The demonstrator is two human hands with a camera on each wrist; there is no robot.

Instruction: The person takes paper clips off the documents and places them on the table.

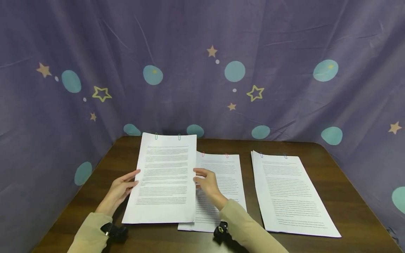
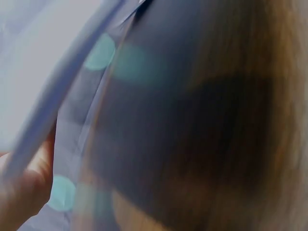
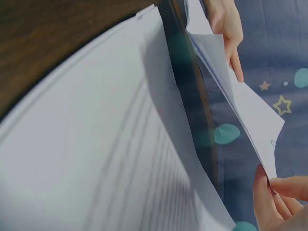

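A stack of printed paper sheets point(image 1: 166, 182), with two green paper clips on its top edge, is held up off the table between both hands. My left hand point(image 1: 117, 191) grips its left edge, and my right hand point(image 1: 209, 183) pinches the right edge between thumb and fingers. In the right wrist view the held sheets point(image 3: 257, 113) appear nearly edge-on, with the right hand point(image 3: 281, 199) at one side and the left hand point(image 3: 226, 29) at the other. Partly covered by them, a second paper stack point(image 1: 223, 182) with pink clips lies on the table. The left wrist view is blurred.
A third stack of printed sheets point(image 1: 294, 200) with bluish-purple clips lies on the right of the brown wooden table point(image 1: 326, 168). Behind the table hangs a purple curtain point(image 1: 190, 42) with stars and teal dots. Black wrist devices sit at both cuffs.
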